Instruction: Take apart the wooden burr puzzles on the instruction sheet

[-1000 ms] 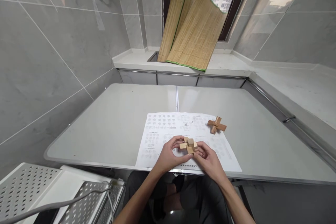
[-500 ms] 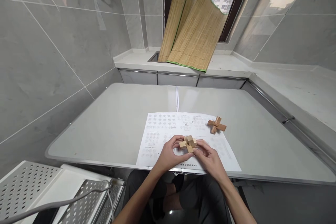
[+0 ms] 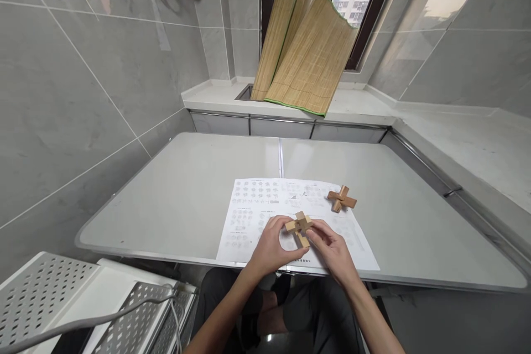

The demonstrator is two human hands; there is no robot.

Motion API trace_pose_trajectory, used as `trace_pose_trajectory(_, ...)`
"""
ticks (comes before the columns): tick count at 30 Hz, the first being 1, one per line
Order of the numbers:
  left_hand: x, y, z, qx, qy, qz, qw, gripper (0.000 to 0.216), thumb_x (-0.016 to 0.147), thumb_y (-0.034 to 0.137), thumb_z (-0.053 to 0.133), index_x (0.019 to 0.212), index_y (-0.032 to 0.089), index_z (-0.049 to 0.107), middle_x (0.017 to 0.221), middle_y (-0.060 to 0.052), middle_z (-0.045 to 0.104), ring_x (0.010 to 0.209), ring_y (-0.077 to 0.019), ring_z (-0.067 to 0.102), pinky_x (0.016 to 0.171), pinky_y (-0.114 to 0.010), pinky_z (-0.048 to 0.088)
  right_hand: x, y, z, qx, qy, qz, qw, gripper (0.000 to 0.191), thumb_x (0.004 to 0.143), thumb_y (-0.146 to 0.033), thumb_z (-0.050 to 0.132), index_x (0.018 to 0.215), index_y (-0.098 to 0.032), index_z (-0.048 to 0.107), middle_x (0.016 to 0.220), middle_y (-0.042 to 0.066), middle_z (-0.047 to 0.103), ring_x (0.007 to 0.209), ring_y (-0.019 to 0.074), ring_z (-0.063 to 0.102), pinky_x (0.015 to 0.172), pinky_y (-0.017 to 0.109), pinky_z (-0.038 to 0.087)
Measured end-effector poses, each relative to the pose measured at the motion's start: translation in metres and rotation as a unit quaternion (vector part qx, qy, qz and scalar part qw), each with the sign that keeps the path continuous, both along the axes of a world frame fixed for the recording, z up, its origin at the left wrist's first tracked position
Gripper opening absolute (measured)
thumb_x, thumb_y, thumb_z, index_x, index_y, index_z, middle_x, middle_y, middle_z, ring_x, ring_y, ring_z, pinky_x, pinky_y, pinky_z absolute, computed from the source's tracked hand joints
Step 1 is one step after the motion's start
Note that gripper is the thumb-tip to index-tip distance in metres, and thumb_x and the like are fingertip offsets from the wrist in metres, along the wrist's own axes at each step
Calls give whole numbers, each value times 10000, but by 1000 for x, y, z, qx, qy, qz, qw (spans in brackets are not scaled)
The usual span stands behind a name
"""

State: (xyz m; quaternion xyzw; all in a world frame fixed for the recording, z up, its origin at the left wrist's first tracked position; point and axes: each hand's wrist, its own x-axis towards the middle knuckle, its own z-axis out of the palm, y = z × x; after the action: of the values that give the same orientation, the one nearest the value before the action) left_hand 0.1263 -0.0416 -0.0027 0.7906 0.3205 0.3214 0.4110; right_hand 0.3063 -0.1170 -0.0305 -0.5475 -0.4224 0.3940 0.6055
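Above the instruction sheet on the worktop, left hand and right hand pinch a cross-shaped wooden burr puzzle, fingers closed around it; a second wooden puzzle lies nearby.

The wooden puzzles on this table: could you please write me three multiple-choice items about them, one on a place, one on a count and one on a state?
1. Where does the second wooden puzzle lie?
A. on the printed sheet's far right corner
B. on the window ledge
C. on the perforated shelf

2. How many wooden puzzles show?
A. one
B. two
C. four

3. How is the nearer puzzle held?
A. lying untouched
B. in one hand only
C. between both hands

Answers: 1 A, the second wooden puzzle rests on the printed sheet. 2 B, it and the nearer puzzle. 3 C, left hand and right hand grip it above the sheet.
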Motion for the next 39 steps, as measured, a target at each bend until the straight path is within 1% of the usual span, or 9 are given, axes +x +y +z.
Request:
trace_pose_trajectory(4, 2, 1, -18, 98, 18, 58, 993, 503, 762, 276, 839, 1211, 254, 612, 1309, -103, 621, 1326, -333, 521, 1104, -549, 492, -1, 1, -3, -6, 18, -33, 999, 367, 878, -518, 790, 1120, -243, 779, 1259, 92, 708, 1202, 297, 650, 1058, 411, 518)
trace_pose_trajectory(8, 4, 0, -26, 127, 32, 92, 987, 516, 806, 266, 803, 1274, 258, 586, 1386, -117, 575, 1397, -354, 454, 1143, -601, 446, -2, 2, -3, -6, 17, -39, 999, 396, 858, -537, 797, 1103, -227, 773, 1226, 96, 716, 1172, 296, 665, 1046, 414, 533)
trace_pose_trajectory(12, 4, 0, -17, 85, 22, 78, 993, 554, 841, 338, 799, 1341, 265, 572, 1427, -120, 544, 1397, -347, 443, 1143, -582, 446, -3, 3, 0, -5, 10, -48, 999, 433, 841, -568, 799, 1096, -220, 768, 1206, 106, 727, 1123, 292, 688, 1007, 412, 560)
trace_pose_trajectory(17, 1, 3, -7, 36, 2, 63, 997, 206, 996, 385, 634, 1148, 263, 702, 1301, -97, 630, 1328, -304, 498, 1152, -539, 433, -5, 4, 6, -1, -19, -35, 999, 482, 836, -624, 776, 1087, -213, 770, 1180, 122, 741, 1075, 301, 707, 953, 419, 589)
trace_pose_trajectory(20, -1, 5, -7, 29, -16, 61, 998, 200, 1015, 394, 609, 1106, 265, 732, 1225, -88, 672, 1281, -294, 532, 1128, -514, 455, -5, 3, 6, 0, -24, -18, 1000, 495, 844, -638, 765, 1094, -212, 773, 1166, 121, 744, 1064, 301, 712, 963, 426, 588)
trace_pose_trajectory(26, -3, 4, -6, 16, -25, 72, 997, 204, 1006, 389, 629, 1113, 258, 744, 1228, -85, 681, 1269, -285, 548, 1120, -485, 464, -2, 2, 1, 17, -17, 44, 999, 408, 916, -552, 740, 1151, -220, 769, 1198, 102, 700, 1065, 271, 697, 985, 394, 562)
trace_pose_trajectory(33, -9, 0, 2, 35, -19, 87, 995, 198, 983, 385, 658, 1093, 264, 769, 1190, -89, 696, 1240, -293, 566, 1088, -486, 483, -2, 0, 5, 38, -40, 69, 996, 412, 931, -572, 714, 1143, -224, 769, 1165, 106, 712, 1063, 277, 691, 975, 393, 558)
trace_pose_trajectory(37, -6, -1, 7, 45, -22, 131, 990, 158, 969, 326, 653, 1034, 250, 775, 1116, -81, 725, 1158, -289, 604, 1015, -480, 520, -4, -2, 6, 45, -84, 108, 990, 372, 939, -554, 708, 1104, -229, 783, 1177, 115, 720, 1095, 289, 683, 995, 412, 547)
trace_pose_trajectory(39, -4, 1, 10, 74, -9, 155, 985, 135, 951, 321, 677, 997, 246, 777, 1091, -75, 734, 1136, -293, 607, 993, -485, 520, -5, -2, 6, 43, -84, 92, 991, 396, 925, -578, 713, 1097, -227, 781, 1161, 113, 726, 1065, 286, 693, 973, 412, 560)
